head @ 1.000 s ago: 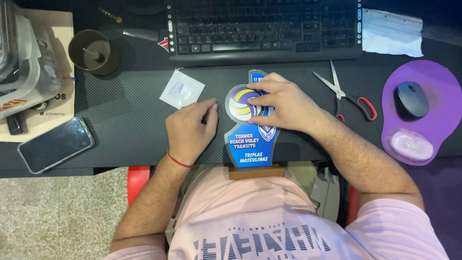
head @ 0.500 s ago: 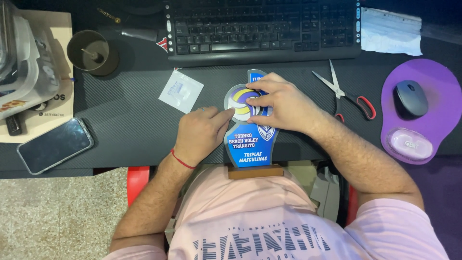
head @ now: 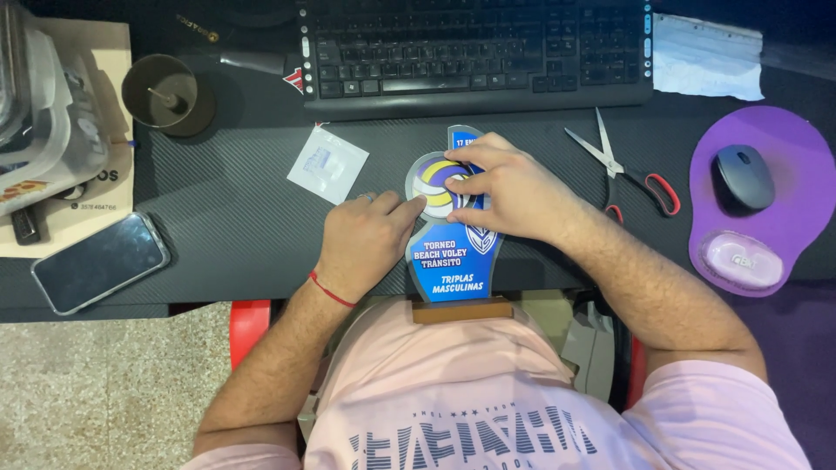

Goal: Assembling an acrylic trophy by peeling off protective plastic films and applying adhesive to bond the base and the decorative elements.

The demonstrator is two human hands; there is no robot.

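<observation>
Head view, looking straight down on a dark desk (head: 226,218). A blue trophy plaque (head: 453,257) with white lettering lies flat at the desk's near edge, its wooden base (head: 461,310) overhanging toward the person's pink shirt. Near the plaque's upper end sits a round ball emblem (head: 433,178) in white, yellow and purple.

The right hand (head: 514,191) lies across the upper part of the plaque; its fingers (head: 475,161) are spread slightly and pressed flat on the emblem and the plaque's top, not clamped around anything. The left hand (head: 366,239) rests on the desk just beside the plaque's left edge, loosely curled, with a fingertip touching the emblem's lower left rim; it grips nothing. A red string bracelet (head: 331,292) circles the left wrist.

Surroundings: a small clear plastic packet (head: 327,164) lies on the desk near the left hand, apart from it. A black keyboard (head: 475,52) runs along the far side. Scissors (head: 620,170) with red-and-black handles lie to the right of the right hand. Further right, a purple mouse pad (head: 788,148) carries a dark mouse (head: 743,176). At left lie a smartphone (head: 100,261), screen up, and a dark round cup (head: 168,94).
</observation>
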